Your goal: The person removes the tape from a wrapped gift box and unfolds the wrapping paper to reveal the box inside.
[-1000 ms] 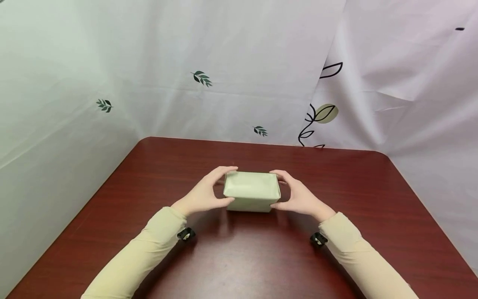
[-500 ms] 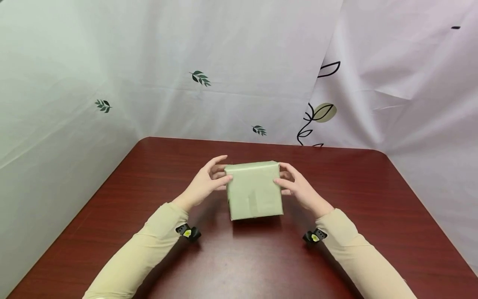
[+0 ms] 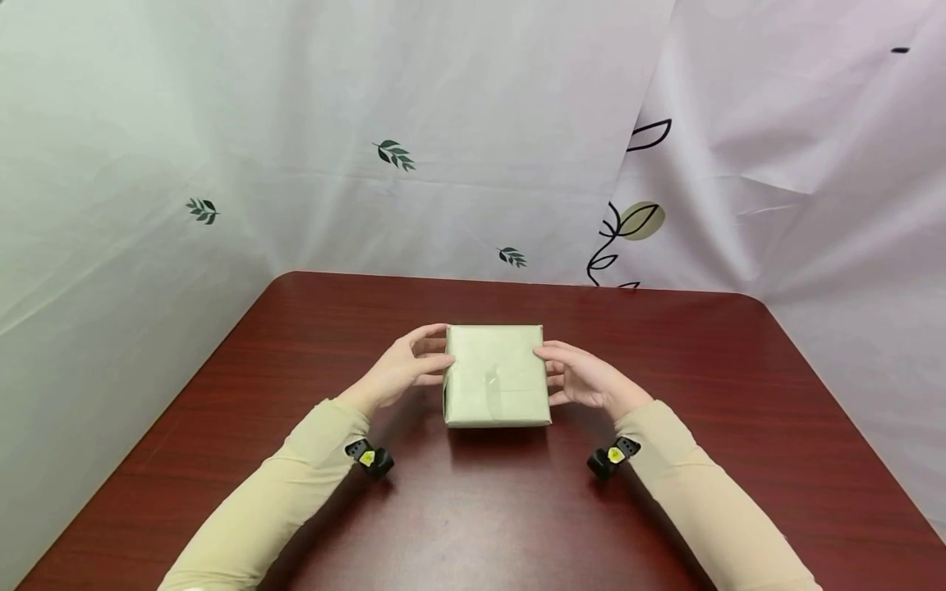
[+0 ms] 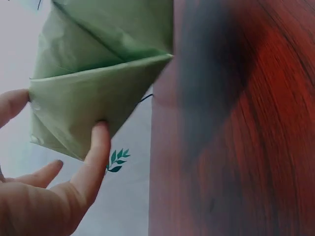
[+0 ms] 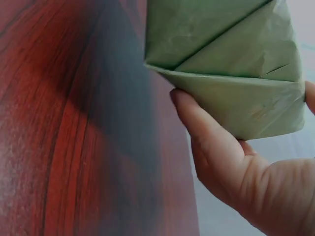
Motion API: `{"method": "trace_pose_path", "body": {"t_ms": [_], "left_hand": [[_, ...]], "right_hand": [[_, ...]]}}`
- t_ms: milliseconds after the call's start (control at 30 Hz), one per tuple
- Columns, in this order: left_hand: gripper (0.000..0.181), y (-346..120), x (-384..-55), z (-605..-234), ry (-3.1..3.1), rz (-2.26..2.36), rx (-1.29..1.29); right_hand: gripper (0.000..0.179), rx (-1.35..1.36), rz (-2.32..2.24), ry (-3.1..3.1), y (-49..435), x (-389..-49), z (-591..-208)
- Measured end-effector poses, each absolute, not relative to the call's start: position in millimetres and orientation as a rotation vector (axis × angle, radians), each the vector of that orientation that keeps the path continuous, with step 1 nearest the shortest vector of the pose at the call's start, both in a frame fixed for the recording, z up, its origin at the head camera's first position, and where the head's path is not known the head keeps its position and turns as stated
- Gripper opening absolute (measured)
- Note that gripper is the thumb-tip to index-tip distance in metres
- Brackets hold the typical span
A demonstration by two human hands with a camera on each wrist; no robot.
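Observation:
A box wrapped in pale green paper (image 3: 497,386) is held between my two hands, its square face toward the head camera. The shadow below its lower edge suggests it is off the table. My left hand (image 3: 399,367) grips the left side, thumb near the front edge and other fingers farther back. On the opposite side, my right hand (image 3: 587,377) holds it, thumb at the upper front edge and fingers spread behind. Both wrist views show folded triangular flaps on the ends of the wrapped box (image 4: 83,103), with the right thumb (image 5: 202,118) against one end.
A dark red wood-grain table (image 3: 473,525) lies beneath the hands. White curtains (image 3: 296,98) printed with leaves hang behind it and along both sides. Each wrist wears a small black camera on a strap (image 3: 369,458).
The box has turned from showing a narrow top to showing its broad square face, passing through a slight tilt. My fingers have shifted along its sides, and the right hand has dropped slightly.

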State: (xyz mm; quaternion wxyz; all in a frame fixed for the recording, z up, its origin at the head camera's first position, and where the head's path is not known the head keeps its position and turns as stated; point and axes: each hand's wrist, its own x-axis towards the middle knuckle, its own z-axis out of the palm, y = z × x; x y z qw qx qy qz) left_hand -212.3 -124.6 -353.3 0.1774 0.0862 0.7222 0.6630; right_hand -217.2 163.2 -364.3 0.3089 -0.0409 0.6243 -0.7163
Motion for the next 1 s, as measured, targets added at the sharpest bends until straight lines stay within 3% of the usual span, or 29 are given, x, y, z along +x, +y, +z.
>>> {"method": "trace_pose_path", "body": {"t_ms": [533, 1000], "left_hand": [[0.067, -130.4, -235.3, -367.5, 1.918, 1.796, 0.092], [0.07, -134.9, -242.8, -376.3, 1.907, 1.752, 0.073]], "right_hand": [[0.056, 0.078, -1.783, 1.65, 147.5, -231.5, -374.3], [0.06, 0.101, -1.736, 1.758, 140.1, -236.5, -381.0]]}}
